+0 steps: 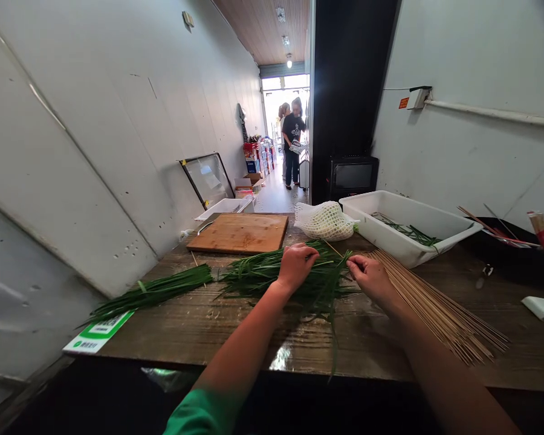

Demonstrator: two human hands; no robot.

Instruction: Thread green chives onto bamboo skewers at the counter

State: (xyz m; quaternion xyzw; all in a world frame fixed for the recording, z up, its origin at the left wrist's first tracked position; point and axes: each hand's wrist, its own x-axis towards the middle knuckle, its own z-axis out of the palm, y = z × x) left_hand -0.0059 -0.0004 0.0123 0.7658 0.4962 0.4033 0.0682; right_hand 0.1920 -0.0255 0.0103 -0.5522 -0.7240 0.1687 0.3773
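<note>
A loose pile of green chives (258, 275) lies in the middle of a dark wooden table (254, 338). My left hand (296, 264) rests on top of this pile with its fingers curled into the leaves. My right hand (369, 275) is just to the right, fingers pinched on a thin bamboo skewer whose tip points toward the chives. A fan of several bamboo skewers (439, 308) lies under and beside my right forearm. A tied bundle of chives (152, 293) lies apart at the left.
A wooden cutting board (240, 232) sits at the back, a white foam net (324, 220) beside it, and a white tub (408, 226) holding a few chives at the right. A dark tray with sticks (512, 241) is far right. Two people (292, 142) stand down the corridor.
</note>
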